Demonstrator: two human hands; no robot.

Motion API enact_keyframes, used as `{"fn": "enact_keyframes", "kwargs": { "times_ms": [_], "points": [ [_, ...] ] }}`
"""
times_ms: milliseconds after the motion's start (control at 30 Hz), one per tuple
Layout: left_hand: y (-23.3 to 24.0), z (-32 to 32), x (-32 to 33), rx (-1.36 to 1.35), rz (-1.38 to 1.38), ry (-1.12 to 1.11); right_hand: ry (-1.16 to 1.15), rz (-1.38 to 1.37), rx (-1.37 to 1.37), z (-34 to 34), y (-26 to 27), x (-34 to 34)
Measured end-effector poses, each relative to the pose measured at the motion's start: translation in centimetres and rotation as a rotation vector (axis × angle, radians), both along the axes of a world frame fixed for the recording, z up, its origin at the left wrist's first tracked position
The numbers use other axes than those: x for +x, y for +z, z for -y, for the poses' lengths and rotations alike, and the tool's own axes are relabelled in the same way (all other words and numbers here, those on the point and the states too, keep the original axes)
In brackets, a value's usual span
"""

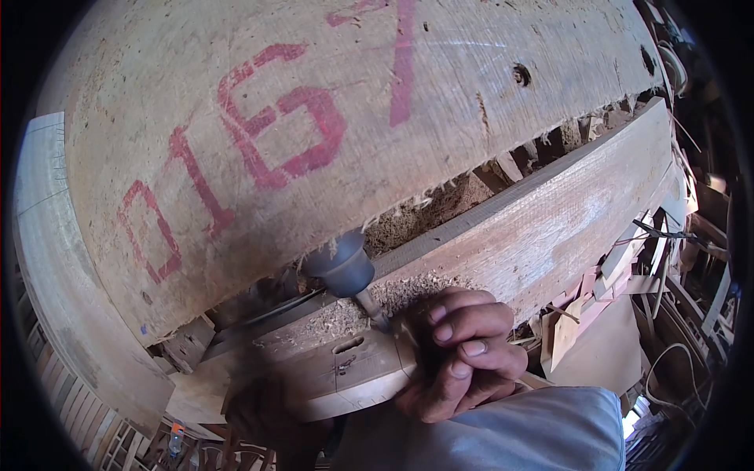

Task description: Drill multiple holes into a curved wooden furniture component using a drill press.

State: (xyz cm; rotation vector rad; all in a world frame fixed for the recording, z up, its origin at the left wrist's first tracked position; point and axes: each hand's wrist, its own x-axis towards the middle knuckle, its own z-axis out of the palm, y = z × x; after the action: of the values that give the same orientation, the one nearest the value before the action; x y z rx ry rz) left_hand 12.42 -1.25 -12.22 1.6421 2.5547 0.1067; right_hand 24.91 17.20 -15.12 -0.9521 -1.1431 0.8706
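A curved wooden piece (353,377) with pencil lines and a short slot cut in its top face lies in front of me on a wooden board. My right hand (477,353) grips its right end, fingers curled. My left hand (265,406), dark in shadow, is around its left end; the fingers there are hard to make out. A dark drill chuck (349,271) sticks out from under a large plywood panel, and its bit (377,312) reaches the wooden piece near my right fingers. Wood chips (412,289) lie heaped around the bit.
The plywood panel (412,153) with red stencilled marks overhangs the chuck; its edge is splintered. A long wooden board (542,218) runs to the upper right. Another board (70,265) stands at the left. Scrap wood (595,329) piles up at right. A plastic bottle (175,438) is lower left.
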Motion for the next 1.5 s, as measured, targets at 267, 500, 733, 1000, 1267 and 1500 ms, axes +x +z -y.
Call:
{"fn": "enact_keyframes", "kwargs": {
  "times_ms": [267,500,733,1000,1267,1500],
  "points": [
    [0.1,0.9,1.2,-0.022,-0.013,0.069,0.004,0.026,0.041,-0.6,-0.4,-0.1],
    [0.3,1.2,2.1,-0.03,-0.02,0.127,0.033,0.05,0.045,-1.2,-0.4,0.0],
    [0.3,1.5,2.8,-0.041,-0.021,0.199,0.139,0.096,0.046,-1.6,-0.8,0.4],
    [1.9,-2.2,2.4,0.105,-0.077,0.012,0.173,0.099,0.022,-1.9,-0.4,0.9],
    [1.9,-1.7,2.4,0.023,-0.038,0.076,0.156,0.127,-0.01,-1.7,-0.2,0.2],
    [2.7,-2.2,0.6,0.032,0.005,0.01,0.231,0.254,-0.063,-1.2,0.1,1.0]
  ]
}}
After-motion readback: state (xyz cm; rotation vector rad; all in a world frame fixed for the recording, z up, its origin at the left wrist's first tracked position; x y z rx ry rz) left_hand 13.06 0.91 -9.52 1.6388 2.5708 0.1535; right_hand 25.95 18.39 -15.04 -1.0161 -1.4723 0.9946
